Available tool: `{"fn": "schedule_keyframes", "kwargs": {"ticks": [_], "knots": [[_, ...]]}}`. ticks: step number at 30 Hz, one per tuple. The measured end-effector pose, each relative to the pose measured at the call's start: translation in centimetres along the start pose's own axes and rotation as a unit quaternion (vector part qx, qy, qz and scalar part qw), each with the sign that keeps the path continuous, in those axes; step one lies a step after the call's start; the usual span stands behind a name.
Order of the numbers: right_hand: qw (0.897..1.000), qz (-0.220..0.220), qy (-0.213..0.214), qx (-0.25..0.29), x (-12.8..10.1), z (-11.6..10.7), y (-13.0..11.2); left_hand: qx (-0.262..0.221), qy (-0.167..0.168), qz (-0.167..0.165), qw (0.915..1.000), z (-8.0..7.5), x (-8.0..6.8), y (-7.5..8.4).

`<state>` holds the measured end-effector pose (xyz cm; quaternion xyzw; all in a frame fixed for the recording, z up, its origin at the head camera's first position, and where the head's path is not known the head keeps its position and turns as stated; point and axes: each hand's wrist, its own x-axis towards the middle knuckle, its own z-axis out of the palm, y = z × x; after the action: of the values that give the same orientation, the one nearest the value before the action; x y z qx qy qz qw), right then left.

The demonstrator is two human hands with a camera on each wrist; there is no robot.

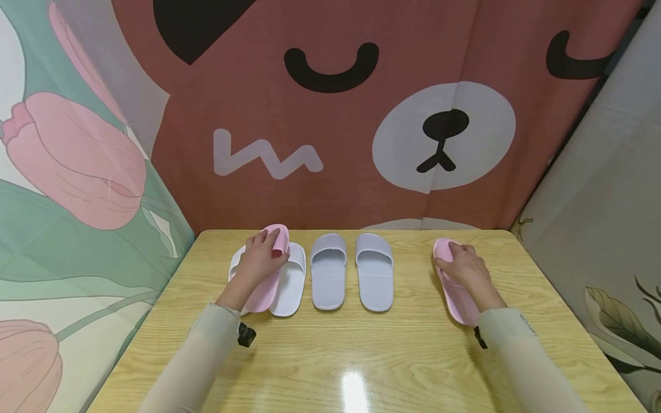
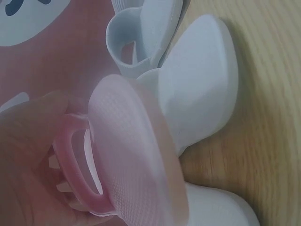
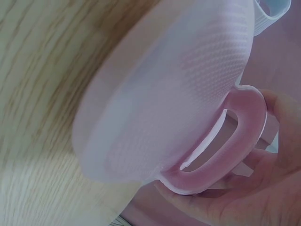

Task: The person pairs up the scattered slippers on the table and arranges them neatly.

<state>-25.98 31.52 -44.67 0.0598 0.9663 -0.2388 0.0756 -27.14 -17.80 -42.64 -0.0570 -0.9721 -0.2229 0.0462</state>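
Observation:
My left hand (image 1: 256, 263) grips a pink slipper (image 1: 265, 293) around its strap, seen from the sole's heel end in the left wrist view. That slipper overlaps a pair of white slippers (image 1: 290, 289), hiding much of the left one. At the right side of the table, my right hand (image 1: 466, 267) holds another pink slipper (image 1: 458, 304) by the strap, thumb and fingers on opposite sides of it. In the right wrist view its textured footbed (image 3: 178, 99) leans up, tilted, close over the wood.
Two pale grey slippers, a left one (image 1: 328, 281) and a right one (image 1: 375, 281), stand side by side at the middle of the wooden table (image 1: 299, 355), toes to the back. A bear-print curtain (image 1: 341, 189) hangs along the back edge; printed cloths hang at both sides.

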Motion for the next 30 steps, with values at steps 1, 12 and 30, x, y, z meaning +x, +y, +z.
{"fn": "schedule_keyframes", "kwargs": {"ticks": [1,12,30], "knots": [[1.0,-0.001,0.001,0.001,0.0,0.0,0.0,0.0,0.001,0.002,1.0,0.0,0.0,0.1],[1.0,0.0,0.0,0.009,0.2,0.1,-0.1,-0.006,0.003,0.007,0.9999,0.7,0.2,0.9],[1.0,0.0,0.006,0.011,0.6,0.2,-0.7,-0.001,-0.002,0.004,1.0,1.5,0.5,1.7]]}}
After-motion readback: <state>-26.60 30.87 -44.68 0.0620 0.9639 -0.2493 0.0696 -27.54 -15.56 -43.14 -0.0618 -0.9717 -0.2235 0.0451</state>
